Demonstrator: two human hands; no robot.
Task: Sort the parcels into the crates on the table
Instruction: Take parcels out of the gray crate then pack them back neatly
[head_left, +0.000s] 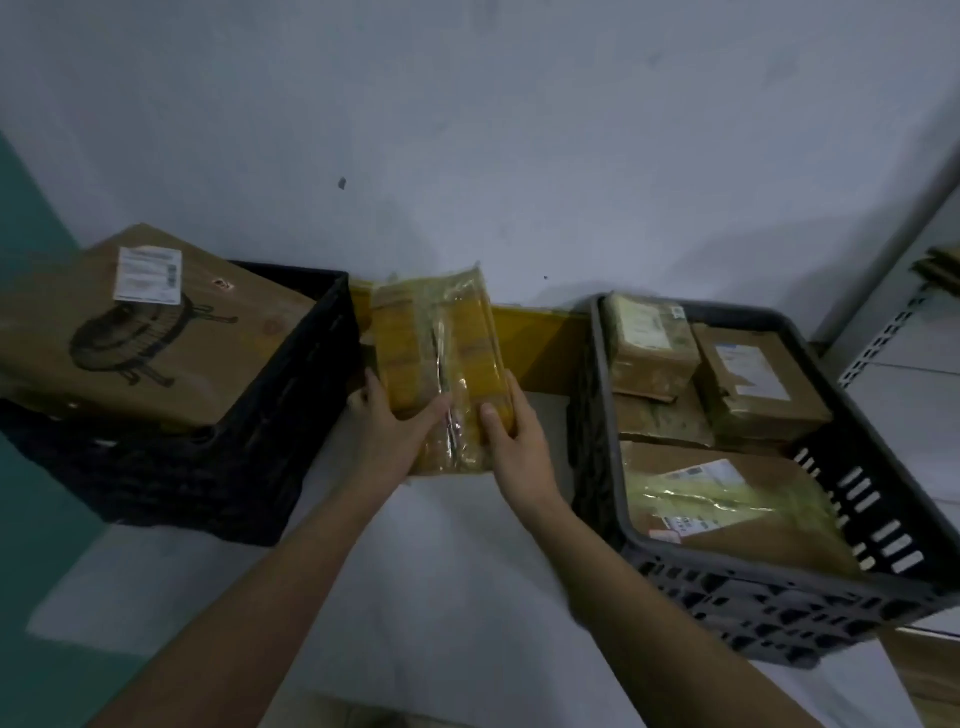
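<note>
So a yellow plastic-wrapped parcel is being held up over the white table, right between the two crates. It's being gripped from both sides: the left hand is wrapped round its lower left edge with the thumb lying across the front, and the right hand is clamped on the lower right edge, thumb pressed on the front too. The parcel is tilted back toward 12 o'clock, and a yellow strip is showing behind it along the wall.

At 9 o'clock from the parcel, the black crate is being filled up by one big cardboard box with a white label and a printed drawing, sticking out above the rim. At 3 o'clock the grey crate is sitting with several smaller brown parcels lying inside it, some taped or wrapped in yellowish plastic. Metal shelving is being caught at about 2 o'clock, pretty blurry.
</note>
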